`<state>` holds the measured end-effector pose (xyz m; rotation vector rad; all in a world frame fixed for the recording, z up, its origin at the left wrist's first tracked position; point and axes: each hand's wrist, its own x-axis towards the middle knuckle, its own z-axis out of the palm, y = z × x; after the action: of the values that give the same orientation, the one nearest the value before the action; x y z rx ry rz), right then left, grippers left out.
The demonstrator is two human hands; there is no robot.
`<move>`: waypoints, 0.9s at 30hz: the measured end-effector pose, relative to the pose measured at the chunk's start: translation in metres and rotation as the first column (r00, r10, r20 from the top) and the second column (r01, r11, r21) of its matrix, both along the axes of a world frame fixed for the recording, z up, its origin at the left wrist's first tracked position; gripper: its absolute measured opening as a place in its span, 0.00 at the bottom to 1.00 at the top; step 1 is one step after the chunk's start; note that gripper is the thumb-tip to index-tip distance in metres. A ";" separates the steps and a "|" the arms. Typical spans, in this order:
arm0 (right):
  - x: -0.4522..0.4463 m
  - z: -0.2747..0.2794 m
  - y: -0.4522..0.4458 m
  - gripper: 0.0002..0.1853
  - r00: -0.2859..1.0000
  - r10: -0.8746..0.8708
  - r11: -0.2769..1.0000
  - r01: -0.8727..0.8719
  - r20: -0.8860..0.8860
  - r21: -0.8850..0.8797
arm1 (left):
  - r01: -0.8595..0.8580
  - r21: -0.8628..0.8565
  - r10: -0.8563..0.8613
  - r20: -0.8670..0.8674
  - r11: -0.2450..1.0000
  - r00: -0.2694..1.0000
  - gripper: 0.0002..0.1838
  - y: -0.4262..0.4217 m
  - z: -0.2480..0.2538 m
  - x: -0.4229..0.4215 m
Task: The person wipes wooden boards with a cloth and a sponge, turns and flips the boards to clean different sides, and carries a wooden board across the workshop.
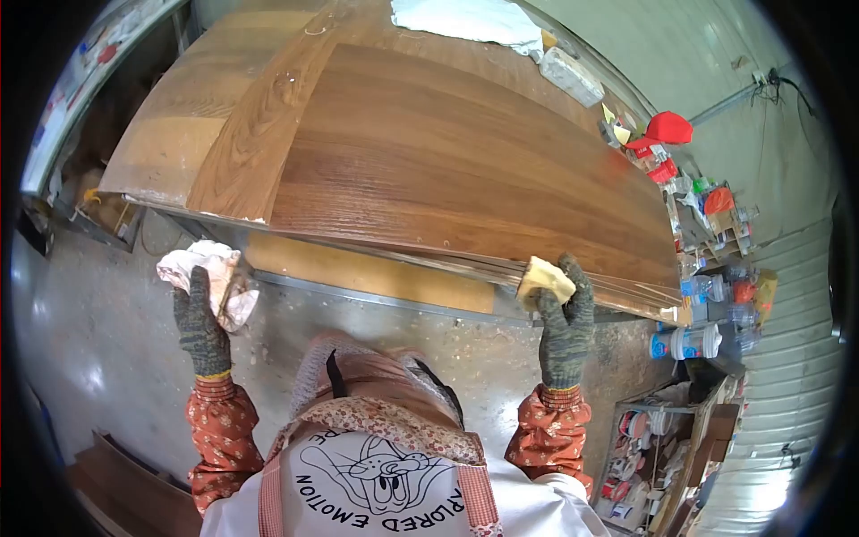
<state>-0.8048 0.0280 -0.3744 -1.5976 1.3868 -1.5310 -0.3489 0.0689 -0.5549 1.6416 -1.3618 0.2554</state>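
A wide brown wood-grain panel [429,152] lies on top of a stack of boards on the workbench. My left hand [202,327], in a dark camouflage-patterned glove, is closed on a crumpled whitish rag [201,264] with brownish stains, held just off the bench's near left edge. My right hand [565,336], gloved the same way, grips a yellow sponge-like pad [547,281] at the panel's near edge. The pad sits at the stack's edge; whether it presses on the panel I cannot tell.
A white cloth [470,21] and a pale block [571,77] lie at the bench's far side. Beyond the right end are a red cap [664,130], several bottles and a white-lidded container [696,342]. A cluttered shelf [653,452] stands at lower right.
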 end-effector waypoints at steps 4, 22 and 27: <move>0.043 0.017 -0.004 0.23 0.945 -0.018 0.996 -0.012 -0.327 -0.087 | 0.020 -0.134 -0.125 -0.846 0.991 0.518 0.22 -0.005 0.067 -0.048; -0.138 0.021 -0.025 0.12 0.661 -0.592 0.801 0.543 -0.461 -0.252 | 0.921 -0.276 -0.902 -0.406 0.276 0.149 0.11 -0.100 0.179 -0.178; -0.039 0.013 -0.037 0.10 0.522 -0.392 0.883 -0.019 -0.757 -0.470 | 0.775 -0.123 -0.748 -0.388 0.621 0.538 0.05 -0.077 0.204 -0.266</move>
<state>-0.8438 -0.0093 -0.3611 -2.8070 1.8299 -1.2301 -0.6154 -0.0078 -0.3507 0.9052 -1.6188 -0.6406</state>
